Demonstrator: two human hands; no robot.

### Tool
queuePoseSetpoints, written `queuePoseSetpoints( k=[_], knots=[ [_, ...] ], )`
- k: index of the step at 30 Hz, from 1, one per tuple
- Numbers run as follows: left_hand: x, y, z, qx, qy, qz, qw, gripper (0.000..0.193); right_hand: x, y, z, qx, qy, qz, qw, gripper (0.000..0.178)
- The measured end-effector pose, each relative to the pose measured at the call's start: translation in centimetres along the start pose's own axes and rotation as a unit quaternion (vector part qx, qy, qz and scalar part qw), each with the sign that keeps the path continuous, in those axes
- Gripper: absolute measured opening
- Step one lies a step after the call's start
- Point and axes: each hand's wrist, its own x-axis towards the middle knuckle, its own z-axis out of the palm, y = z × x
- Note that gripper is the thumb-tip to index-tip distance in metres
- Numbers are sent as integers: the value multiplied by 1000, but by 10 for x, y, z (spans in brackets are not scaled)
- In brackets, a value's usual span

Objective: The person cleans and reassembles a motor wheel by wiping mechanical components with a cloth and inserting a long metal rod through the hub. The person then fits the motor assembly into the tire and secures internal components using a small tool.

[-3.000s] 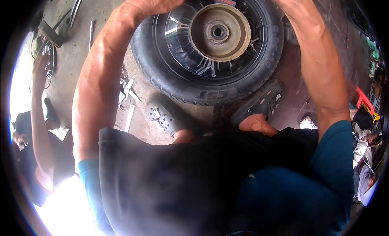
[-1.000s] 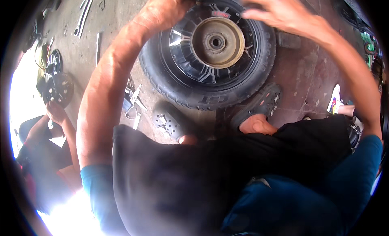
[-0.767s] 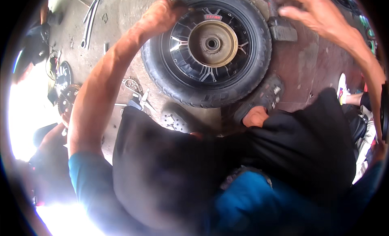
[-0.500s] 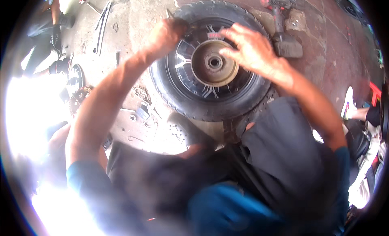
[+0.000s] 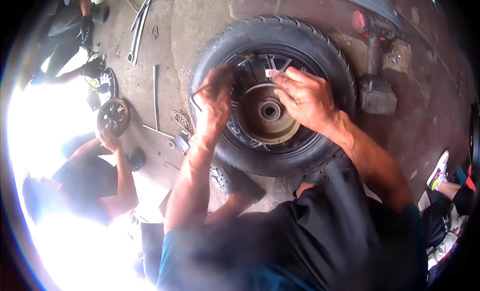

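Flat on the grey concrete floor (image 5: 175,46), the black rubber-tyred wheel with its metal hub (image 5: 280,165) sits mid-view! Left hand (image 5: 215,101), blurred near nine o'clock on the tyre, grip curled round a thin bent metal rod (image 5: 194,102). Right hand (image 5: 308,98) meets a small red-and-white label (image 5: 271,73) at the hub's twelve; whether that grip pinches, can't tell.

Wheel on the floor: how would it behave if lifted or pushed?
The tyred wheel is probably heavy for its size, given the large metal hub. Lying flat, it seems unlikely to roll or tip. The rubber tyre would likely drag if pushed.
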Motion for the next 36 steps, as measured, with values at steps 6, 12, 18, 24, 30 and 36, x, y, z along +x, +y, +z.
queuePoseSetpoints(
  k=[6,12,18,24,30,36],
  knots=[
    [-7,6,13,104,39,55,992,19,3,-1,-7,6,-20,-6,1000,28],
    [-5,10,12,136,46,84,986,24,4,-10,-11,1,-20,-12,1000,23],
    [-3,25,11,148,15,104,983,30,6,-12,-16,-9,-36,-17,999,26],
    [-5,32,16,177,36,88,980,33,12,-14,-17,-13,-55,-20,998,30],
    [-18,30,32,160,68,23,984,30,8,-1,-13,-39,-95,-45,994,35],
    [-29,26,33,131,115,20,984,33,10,-6,-15,-29,-119,-48,991,37]
  ],
)
